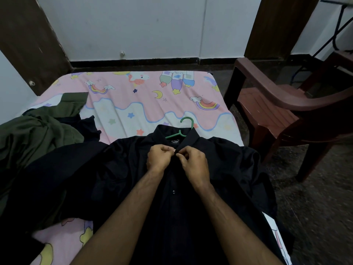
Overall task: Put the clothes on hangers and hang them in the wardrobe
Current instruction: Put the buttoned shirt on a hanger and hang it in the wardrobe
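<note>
A home bedroom. The centre of the frame is filled by a bed with a pink cartoon-print sheet (133, 104) showing rainbows, stars and moons, on which a black button-up shirt (219, 169) and a crumpled olive-green garment (34, 134) lie. At the right edge stands a dark red moulded plastic armchair (271, 104) on a speckled stone floor (315, 207). Along the top run a plain white wall (133, 25) with a black skirting band (133, 61) and dark brown wooden door frames (28, 44).
</note>
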Motion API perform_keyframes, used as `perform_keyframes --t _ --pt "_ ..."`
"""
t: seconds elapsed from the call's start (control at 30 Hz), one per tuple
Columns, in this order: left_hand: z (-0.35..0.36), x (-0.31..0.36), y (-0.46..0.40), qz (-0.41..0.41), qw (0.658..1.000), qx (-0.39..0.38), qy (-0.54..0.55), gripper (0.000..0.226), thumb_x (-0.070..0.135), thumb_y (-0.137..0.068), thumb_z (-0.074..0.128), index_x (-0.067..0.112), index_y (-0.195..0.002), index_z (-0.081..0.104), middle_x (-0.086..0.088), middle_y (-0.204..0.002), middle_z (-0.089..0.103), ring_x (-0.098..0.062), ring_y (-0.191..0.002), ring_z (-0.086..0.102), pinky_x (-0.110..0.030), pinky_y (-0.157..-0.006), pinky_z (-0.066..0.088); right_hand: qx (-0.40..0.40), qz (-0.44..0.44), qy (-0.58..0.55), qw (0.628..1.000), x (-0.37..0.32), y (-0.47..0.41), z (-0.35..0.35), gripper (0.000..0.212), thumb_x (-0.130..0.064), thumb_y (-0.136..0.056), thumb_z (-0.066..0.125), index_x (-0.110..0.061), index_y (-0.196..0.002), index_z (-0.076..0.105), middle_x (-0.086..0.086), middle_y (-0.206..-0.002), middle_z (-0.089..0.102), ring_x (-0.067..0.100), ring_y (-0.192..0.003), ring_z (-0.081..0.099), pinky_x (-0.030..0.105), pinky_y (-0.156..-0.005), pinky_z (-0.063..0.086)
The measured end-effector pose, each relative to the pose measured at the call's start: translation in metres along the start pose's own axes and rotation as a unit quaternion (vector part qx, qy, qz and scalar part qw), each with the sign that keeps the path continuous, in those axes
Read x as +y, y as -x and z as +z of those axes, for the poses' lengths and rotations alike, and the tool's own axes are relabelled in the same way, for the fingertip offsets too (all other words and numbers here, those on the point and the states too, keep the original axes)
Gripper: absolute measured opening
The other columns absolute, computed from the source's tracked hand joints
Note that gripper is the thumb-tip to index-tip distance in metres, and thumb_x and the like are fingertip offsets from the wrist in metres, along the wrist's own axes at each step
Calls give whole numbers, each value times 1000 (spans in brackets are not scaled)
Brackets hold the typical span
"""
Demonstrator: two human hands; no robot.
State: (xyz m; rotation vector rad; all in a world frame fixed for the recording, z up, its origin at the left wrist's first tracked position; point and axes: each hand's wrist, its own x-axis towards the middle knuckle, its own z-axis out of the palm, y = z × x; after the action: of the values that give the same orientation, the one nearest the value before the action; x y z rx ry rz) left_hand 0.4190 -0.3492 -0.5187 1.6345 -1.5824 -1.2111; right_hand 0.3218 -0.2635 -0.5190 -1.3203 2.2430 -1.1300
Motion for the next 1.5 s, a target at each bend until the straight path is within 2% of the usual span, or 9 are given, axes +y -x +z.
perform_keyframes --t 0.13,0.23,0.33,0.47,0.57,0.83,1.13,1.23,1.5 --pt "-4 -5 12 -12 983 -22 183 11 9 -83 79 4 -93 76 -3 -84 76 1 -70 69 -11 -64 49 9 -5 73 997 -9 1 -10 8 -27 -93 62 -19 -93 60 -1 -84 70 23 -79 65 37 -71 53" --pt "-3 -11 18 -18 976 -32 214 16 5 -84 77 -3 -97 73 -3 -82 74 6 -61 65 -7 -57 45 42 93 -123 987 -12 6 -10 4 -17 -89 58 -14 -92 56 2 -73 71 19 -68 70 40 -72 58" --pt "-3 -13 20 -22 971 -49 233 19 2 -84 75 -7 -101 72 -6 -83 74 6 -61 65 -7 -56 45 24 194 -354 914 -8 13 -6 6 -4 -93 50 -7 -98 53 18 -78 74 28 -68 76 49 -74 63" --pt "-7 -13 23 -17 969 -63 237 19 2 -86 73 -4 -104 72 -9 -87 73 8 -52 58 -4 -52 40 20 240 -431 870 -2 16 -2 14 0 -98 44 -6 -103 55 26 -82 74 36 -75 76 48 -77 63" --pt "-9 -14 24 -15 970 -69 233 20 3 -87 72 -3 -106 72 -7 -88 73 9 -53 58 -4 -52 40 26 246 -444 861 1 15 -1 7 -5 -99 57 -1 -103 61 24 -83 75 34 -78 76 42 -73 64" --pt "-16 -9 28 -39 966 -92 239 16 2 -86 72 1 -102 74 -3 -82 71 8 -51 57 -5 -48 40 45 246 -390 886 0 10 10 15 -15 -86 78 -5 -93 69 3 -72 68 10 -63 66 35 -75 60" --pt "-19 -10 26 -50 970 -99 215 9 11 -80 76 19 -82 77 3 -79 70 -2 -61 47 -21 -60 35 46 197 -271 941 -2 15 27 12 -21 -90 73 -16 -98 67 0 -83 71 17 -80 71 28 -75 57" --pt "-20 -10 26 -51 969 -104 217 8 11 -79 76 20 -81 77 4 -77 70 -2 -61 47 -22 -60 35 59 195 -270 941 -4 15 27 11 -20 -90 72 -16 -98 66 -2 -81 69 9 -74 66 19 -68 50" --pt "-17 -13 24 -45 969 -108 217 7 11 -81 78 17 -85 77 11 -64 66 2 -54 48 -12 -53 37 103 146 -311 933 -4 29 34 9 -15 -88 76 -21 -92 70 -5 -84 72 4 -76 67 18 -73 56"
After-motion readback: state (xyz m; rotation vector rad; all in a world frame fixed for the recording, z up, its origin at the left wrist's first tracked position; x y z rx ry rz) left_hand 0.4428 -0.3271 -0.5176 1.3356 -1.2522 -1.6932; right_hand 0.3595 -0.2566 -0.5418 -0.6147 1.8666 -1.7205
